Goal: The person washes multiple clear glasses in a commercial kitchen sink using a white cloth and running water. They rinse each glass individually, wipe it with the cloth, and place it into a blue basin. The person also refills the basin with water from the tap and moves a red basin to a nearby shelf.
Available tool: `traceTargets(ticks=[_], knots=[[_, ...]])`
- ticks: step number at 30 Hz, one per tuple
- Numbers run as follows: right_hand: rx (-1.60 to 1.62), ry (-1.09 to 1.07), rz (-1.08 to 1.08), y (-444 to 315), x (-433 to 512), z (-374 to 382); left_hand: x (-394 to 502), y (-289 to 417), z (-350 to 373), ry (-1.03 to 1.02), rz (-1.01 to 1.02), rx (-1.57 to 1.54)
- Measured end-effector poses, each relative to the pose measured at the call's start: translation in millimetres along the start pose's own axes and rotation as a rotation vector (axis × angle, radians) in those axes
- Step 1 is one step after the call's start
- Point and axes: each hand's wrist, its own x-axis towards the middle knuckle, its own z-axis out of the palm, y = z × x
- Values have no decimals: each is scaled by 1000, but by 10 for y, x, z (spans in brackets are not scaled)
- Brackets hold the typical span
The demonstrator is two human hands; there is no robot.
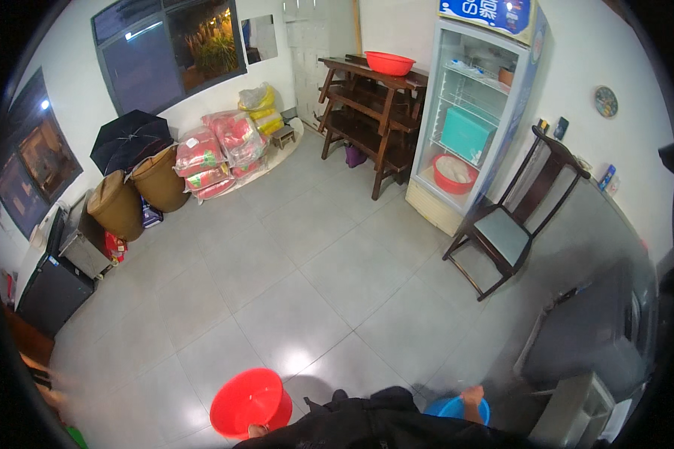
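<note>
At the bottom of the view, my left hand [258,431] grips the rim of a red plastic basin [236,404], which is tilted so that its inside faces up. No contents show in it. On the other side of my dark-clothed body, my right hand [472,397] is closed over the rim of a blue plastic basin [448,408]. My body hides the lower part of the blue basin. Both basins are held above the grey tiled floor [292,292].
A dark wooden chair [508,236] stands right, near a glass-door refrigerator [466,123]. Wooden shelving [370,106] bears another red basin [390,63]. Stacked red bags [219,151], brown tubs [160,178] and an open umbrella [130,140] line the left wall. A blurred arm [48,387] shows lower left.
</note>
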Motion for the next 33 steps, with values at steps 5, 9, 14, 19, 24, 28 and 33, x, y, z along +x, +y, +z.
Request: traceTargets(ticks=[5, 9, 14, 19, 24, 28, 33], knots=[[560, 83, 185, -1565, 1040, -829, 1162, 518, 1324, 14, -190, -597], [926, 237, 338, -2377, 2035, -985, 1995, 1023, 2486, 296, -301, -456], [539, -101, -146, -3195, 3997, -1161, 2196, 1665, 3577, 195, -331, -521], [1145, -291, 105, -5044, 5498, -2056, 2551, 2246, 4533, 321, -274, -523], [1106, -152, -266, -7333, 6535, -3337, 3205, 2622, 5421, 371, -290, -667], [1284, -139, -457, -8874, 7114, -4124, 4084, 3120, 6056, 294, -268, -572], [1301, -1, -491, -10228, 7565, -4949, 5223, 4082, 7153, 240, -206, -523]])
